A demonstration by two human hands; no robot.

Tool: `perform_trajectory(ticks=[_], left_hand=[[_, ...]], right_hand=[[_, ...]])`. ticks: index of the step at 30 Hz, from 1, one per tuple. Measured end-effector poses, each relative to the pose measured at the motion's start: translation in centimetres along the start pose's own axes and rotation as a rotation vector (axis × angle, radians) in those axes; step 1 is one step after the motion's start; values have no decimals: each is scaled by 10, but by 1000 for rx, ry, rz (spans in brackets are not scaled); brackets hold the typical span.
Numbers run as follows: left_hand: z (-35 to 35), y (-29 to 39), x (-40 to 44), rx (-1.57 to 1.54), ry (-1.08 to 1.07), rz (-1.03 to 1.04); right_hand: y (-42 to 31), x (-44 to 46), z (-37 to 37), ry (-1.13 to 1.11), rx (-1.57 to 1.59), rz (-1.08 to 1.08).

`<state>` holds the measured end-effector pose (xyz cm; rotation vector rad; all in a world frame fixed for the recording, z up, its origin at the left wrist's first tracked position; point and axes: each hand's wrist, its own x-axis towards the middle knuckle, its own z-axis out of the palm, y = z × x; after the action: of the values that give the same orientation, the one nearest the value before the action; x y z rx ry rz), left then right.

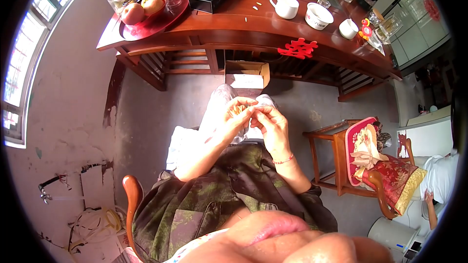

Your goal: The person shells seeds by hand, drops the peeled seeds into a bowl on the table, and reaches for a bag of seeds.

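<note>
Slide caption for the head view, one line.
Left hand cups small tan pieces, right hand alongside, facing a wooden table.

Gloss of wood and glaze against matt cloth, card and plaster.
At twelve o'clock the table (pixel 224 25) is smooth, varnished wood; the tray (pixel 178 15) at eleven has a lacquer-like shine, and the mug (pixel 286 8) at one looks like smooth glazed ceramic. Also at twelve, the carton (pixel 265 75) is matt cardboard. At four, the chair (pixel 341 155) is polished wood, the cushion (pixel 392 181) satiny, patterned cloth. The jacket (pixel 207 219) at six is matt fabric; the wall (pixel 73 85) at nine, rough and flaking. The bits (pixel 236 110) in the left hand (pixel 236 121) look dry.
</note>
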<state>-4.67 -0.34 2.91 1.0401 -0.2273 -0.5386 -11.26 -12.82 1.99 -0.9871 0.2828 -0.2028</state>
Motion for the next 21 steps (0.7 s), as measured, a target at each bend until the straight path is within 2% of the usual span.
perform_trajectory(ticks=[5,15,21], left_hand=[[-7,0,2,-67,-88,-35],[-15,0,1,-46,-49,-29],[-22,-2,0,1,-42,10]], right_hand=[[2,0,-3,-46,-9,-9],[-6,3,-5,-54,6,94],[0,20,-40,81,203,224]])
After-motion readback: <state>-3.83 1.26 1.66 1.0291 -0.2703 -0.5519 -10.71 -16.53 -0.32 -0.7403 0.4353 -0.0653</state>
